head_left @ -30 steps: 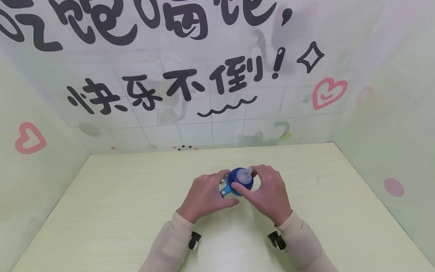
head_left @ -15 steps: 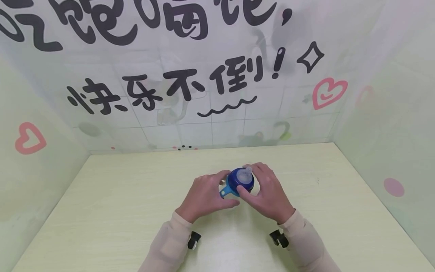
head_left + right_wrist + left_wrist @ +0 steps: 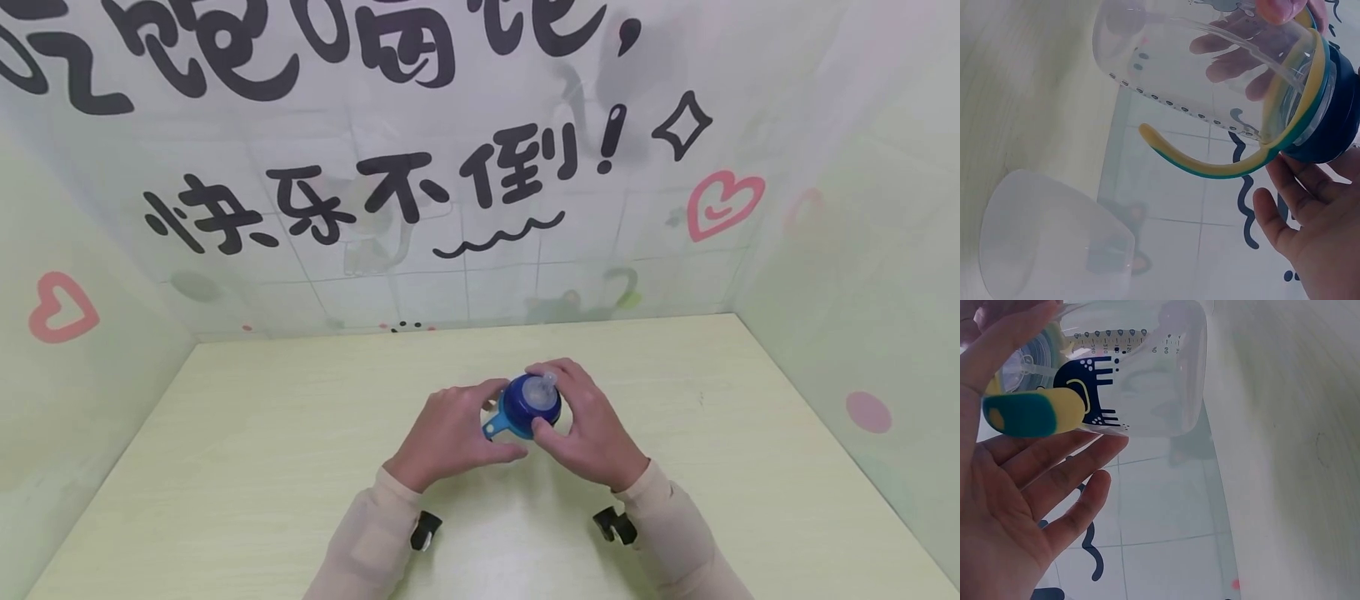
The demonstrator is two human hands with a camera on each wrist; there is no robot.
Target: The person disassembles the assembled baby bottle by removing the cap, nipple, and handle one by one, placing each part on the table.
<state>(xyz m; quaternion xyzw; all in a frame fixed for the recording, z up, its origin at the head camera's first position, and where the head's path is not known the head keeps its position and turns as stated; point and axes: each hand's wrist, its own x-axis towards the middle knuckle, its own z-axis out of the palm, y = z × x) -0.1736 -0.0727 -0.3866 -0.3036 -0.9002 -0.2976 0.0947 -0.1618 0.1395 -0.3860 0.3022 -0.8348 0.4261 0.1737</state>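
A clear baby bottle stands on the pale green table, topped by a dark blue lid and a clear teat. My left hand grips the bottle's body from the left, beside a blue handle. My right hand curls round the blue lid from the right. In the left wrist view the bottle shows a dark animal print and a yellow-teal handle, between thumb and fingers of my left hand. The right wrist view shows the bottle, its lid and my right hand.
A clear dome-shaped cap lies on the table close to the bottle, seen only in the right wrist view. Patterned walls with black lettering and pink hearts close in the table at the back and both sides.
My right hand has shifted its grip round the blue lid, the fingers sliding from the front toward the far and right side. The left hand and the bottle have stayed in place.
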